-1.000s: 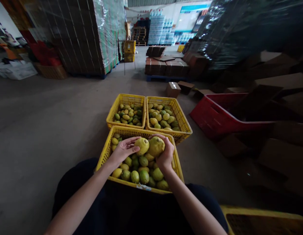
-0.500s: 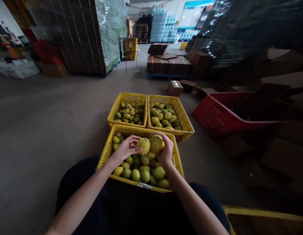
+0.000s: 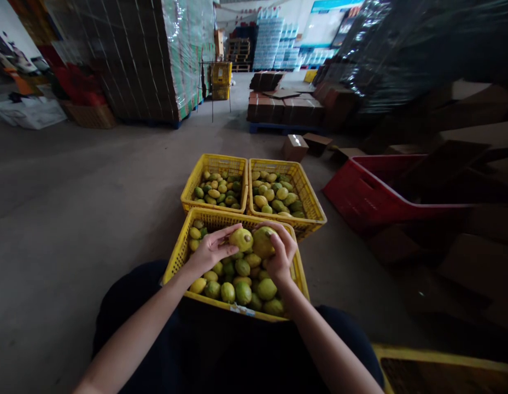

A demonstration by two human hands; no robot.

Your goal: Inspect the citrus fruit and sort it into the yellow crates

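Over the near yellow crate, my left hand is closed on a yellow lemon, thumb below and fingers above, with one tip of the fruit turned toward me. Beside it, my right hand wraps round a larger greenish-yellow lemon, its fingers over the top and right side. The two fruits are side by side, almost touching. Many green and yellow lemons lie in the crate beneath both hands.
Behind stand two more yellow crates of lemons, a left one and a right one. To the right is a red crate among cardboard boxes. Another yellow crate shows at bottom right. Wrapped pallets rise farther back.
The lemon in my left hand has turned, so its tip now faces me. My right hand's fingers have shifted farther over the larger lemon. Both hands stay above the near crate.
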